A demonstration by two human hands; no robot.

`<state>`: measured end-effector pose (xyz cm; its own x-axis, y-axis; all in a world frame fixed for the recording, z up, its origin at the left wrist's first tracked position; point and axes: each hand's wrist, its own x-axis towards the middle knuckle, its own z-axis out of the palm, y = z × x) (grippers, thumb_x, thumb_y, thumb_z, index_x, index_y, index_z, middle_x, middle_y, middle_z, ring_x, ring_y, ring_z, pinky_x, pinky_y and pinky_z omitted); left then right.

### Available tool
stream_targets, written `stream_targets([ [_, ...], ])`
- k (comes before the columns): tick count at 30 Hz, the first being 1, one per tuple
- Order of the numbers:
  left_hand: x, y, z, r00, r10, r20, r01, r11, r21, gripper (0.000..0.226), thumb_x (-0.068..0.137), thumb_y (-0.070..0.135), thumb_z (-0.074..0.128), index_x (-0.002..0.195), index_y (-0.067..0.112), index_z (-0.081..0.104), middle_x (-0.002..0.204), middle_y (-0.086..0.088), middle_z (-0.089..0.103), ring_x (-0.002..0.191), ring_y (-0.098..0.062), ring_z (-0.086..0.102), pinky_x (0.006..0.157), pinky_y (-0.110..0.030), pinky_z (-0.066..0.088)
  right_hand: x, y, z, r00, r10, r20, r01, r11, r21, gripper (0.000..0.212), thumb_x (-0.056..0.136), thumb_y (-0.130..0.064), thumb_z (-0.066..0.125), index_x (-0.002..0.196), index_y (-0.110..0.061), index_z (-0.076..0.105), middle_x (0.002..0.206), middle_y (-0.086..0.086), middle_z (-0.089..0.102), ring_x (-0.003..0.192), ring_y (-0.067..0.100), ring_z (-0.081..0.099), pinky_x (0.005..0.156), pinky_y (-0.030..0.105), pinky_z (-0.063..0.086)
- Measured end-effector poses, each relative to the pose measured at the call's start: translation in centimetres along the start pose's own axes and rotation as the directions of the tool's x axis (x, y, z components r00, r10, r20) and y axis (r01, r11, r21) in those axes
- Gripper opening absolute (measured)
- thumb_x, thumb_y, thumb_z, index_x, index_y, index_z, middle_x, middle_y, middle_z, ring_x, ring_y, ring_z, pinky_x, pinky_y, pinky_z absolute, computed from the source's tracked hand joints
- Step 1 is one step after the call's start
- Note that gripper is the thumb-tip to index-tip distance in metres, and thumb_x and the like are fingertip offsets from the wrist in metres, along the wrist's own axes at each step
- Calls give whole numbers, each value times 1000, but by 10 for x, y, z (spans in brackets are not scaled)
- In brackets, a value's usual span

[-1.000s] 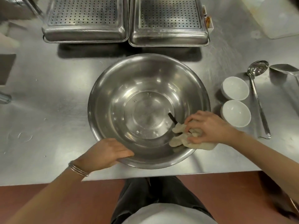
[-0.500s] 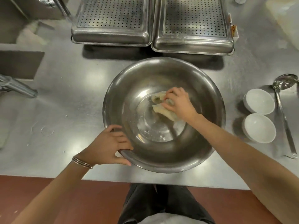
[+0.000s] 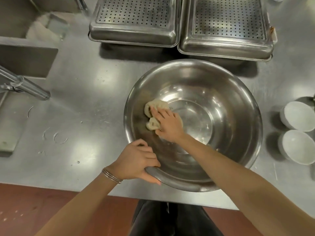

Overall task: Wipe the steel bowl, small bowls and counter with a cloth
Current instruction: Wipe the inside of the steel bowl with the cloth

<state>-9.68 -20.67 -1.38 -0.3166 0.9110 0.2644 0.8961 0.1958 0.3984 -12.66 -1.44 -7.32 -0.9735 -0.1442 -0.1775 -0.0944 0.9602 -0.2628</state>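
The right hand [image 3: 167, 124] lies flat with fingers spread, pressing a crumpled pale cloth [image 3: 154, 114] against the inner left wall of the steel bowl [image 3: 221, 106]; the cloth bunches out past the fingertips toward the bowl's left side, and the forearm crosses the near rim. The left hand [image 3: 136, 161] grips that near-left rim, fingers curled over the edge into the bowl and thumb pressed under the outside wall, thin bangles [image 3: 111, 175] on the wrist. The bowl sits on the steel counter [image 3: 85, 92], close to its front edge. To the right, just beside the bowl but apart from it, stand two small white bowls [image 3: 297, 132], one behind the other and nearly touching. Behind the bowl are two perforated steel trays [image 3: 180, 23] side by side. Far left, a faucet pipe [image 3: 25, 86] slants over the counter, near a sink [image 3: 25, 60], with faint ring marks on the steel nearby.
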Motion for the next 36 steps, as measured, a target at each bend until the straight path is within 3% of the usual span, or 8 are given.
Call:
stream_targets([
  [5,0,-3,-1,999,51,0,-51,998,46,44,74,73,55,77,31,69,69,18,62,68,-3,56,77,-22,38,-57,17,12,912,-409,32,408,912,34,60,75,-36,60,133,-29,47,131,1,54,122,23,48,95,43,36],
  [10,-3,-10,-9,994,89,56,-94,990,101,53,78,74,50,80,25,70,72,12,62,72,-11,57,75,-27,38,-101,69,-5,863,-463,200,487,869,-92,73,72,-43,64,137,-36,31,131,-6,51,124,21,37,94,38,30],
  [15,-17,-3,-10,1000,-22,21,19,991,133,54,79,72,49,99,26,70,99,11,67,108,-13,55,110,-40,25,-75,87,-31,980,130,153,-108,984,-145,83,78,-52,59,146,-31,15,142,0,35,126,29,28,96,48,35],
  [20,-15,6,-3,987,-155,-38,155,988,-1,45,71,73,58,86,34,71,83,19,63,99,-5,52,113,-36,16,-9,51,-21,828,560,43,-561,828,20,83,84,-64,43,148,-25,7,147,7,23,134,37,19,98,59,32],
  [27,-14,0,3,987,-143,-77,143,990,-7,47,69,77,56,79,33,71,75,17,61,80,-5,50,103,-28,25,-38,7,4,998,22,54,-18,997,-75,62,85,-51,50,141,-33,32,139,-1,40,125,33,36,88,52,37],
  [31,-14,-6,0,991,-127,-42,128,992,6,51,68,79,53,80,33,71,76,17,60,77,-7,48,95,-29,30,-94,37,3,916,-325,237,350,934,-72,58,82,-54,48,136,-40,31,135,-8,45,122,29,40,79,48,42],
  [34,-14,-6,-5,992,-123,-25,122,992,-10,48,68,77,55,82,34,71,77,17,61,80,-6,49,96,-28,29,-121,74,-16,874,-336,350,397,910,-118,61,84,-43,57,137,-45,28,139,-10,38,124,23,26,85,45,40],
  [36,-14,-4,-6,993,-119,-21,119,993,-7,46,70,75,56,84,34,71,80,17,61,84,-5,49,100,-28,28,-126,92,-28,910,-152,385,218,967,-133,57,88,-38,53,138,-46,27,144,-10,30,127,24,23,95,46,34],
])
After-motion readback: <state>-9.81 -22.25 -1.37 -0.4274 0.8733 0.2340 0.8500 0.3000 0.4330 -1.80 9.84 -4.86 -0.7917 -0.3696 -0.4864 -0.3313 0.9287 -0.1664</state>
